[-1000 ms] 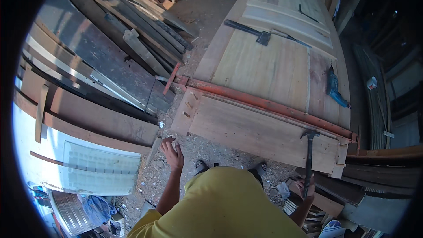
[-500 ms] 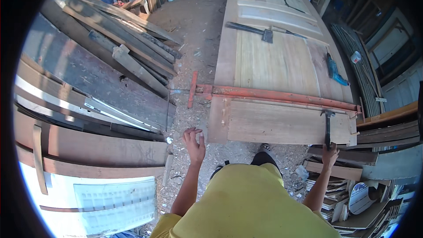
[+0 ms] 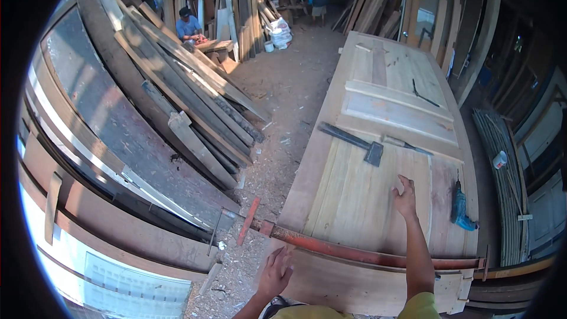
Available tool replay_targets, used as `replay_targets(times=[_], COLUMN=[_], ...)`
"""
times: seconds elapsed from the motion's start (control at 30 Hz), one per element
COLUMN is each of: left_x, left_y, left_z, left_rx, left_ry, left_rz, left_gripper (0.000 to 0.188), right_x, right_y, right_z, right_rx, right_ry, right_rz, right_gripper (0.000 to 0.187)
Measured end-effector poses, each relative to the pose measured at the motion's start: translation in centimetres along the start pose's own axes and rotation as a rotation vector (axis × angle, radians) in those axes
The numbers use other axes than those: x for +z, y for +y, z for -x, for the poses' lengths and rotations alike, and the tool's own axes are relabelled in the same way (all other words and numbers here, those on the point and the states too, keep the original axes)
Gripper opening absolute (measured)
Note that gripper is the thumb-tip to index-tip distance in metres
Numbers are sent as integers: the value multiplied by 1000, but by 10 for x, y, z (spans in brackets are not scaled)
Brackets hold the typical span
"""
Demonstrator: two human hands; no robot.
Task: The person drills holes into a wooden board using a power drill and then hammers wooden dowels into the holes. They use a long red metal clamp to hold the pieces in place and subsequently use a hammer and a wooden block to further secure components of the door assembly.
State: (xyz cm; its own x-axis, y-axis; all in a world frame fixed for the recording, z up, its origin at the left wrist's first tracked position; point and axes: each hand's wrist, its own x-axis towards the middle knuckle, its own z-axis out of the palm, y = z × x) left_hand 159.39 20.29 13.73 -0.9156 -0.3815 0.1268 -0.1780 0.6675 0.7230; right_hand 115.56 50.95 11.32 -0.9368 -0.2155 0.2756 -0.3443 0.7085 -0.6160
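Observation:
Over the large wooden door (image 3: 336, 195), my right hand (image 3: 406, 198) reaches out with fingers apart and nothing in it. Beyond it lie a mallet (image 3: 372, 153) with a dark handle and a chisel (image 3: 406, 144). To the hand's right rests a blue power drill (image 3: 462, 208). My left hand (image 3: 274, 274), fingers loosely spread and holding nothing, is by the left end of the near board (image 3: 336, 277). A long red bar clamp (image 3: 354, 251) crosses the door just beyond that board. My right forearm mostly hides the hammer there.
Long planks (image 3: 195, 103) and boards lean along the left. A thin dark tool (image 3: 424, 93) lies toward the door's far end. Corrugated sheets (image 3: 502, 171) with a small white can (image 3: 499, 159) stand at right. One person (image 3: 188, 26) sits at the far left, another stands farther back.
My right hand has let go of the hammer and moved forward over the door. My left hand has come toward the near board. The view has tilted up.

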Motion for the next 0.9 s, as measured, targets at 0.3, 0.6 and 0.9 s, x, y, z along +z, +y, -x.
replay_targets(times=[0.3,0.6,0.9], left_x=[35,52,36], left_y=[10,-28,7], left_z=[-12,2,-11], left_rx=[-232,-185,-94], left_ry=[231,266,255], left_rz=[-145,-311,-325], left_gripper=[30,28,31], right_x=[131,70,-160], right_y=[112,91,-52], right_z=[-238,-253,-80], right_rx=[0,-242,131], right_ry=[52,-67,752], right_rz=[610,713,-541], right_gripper=[68,63,53])
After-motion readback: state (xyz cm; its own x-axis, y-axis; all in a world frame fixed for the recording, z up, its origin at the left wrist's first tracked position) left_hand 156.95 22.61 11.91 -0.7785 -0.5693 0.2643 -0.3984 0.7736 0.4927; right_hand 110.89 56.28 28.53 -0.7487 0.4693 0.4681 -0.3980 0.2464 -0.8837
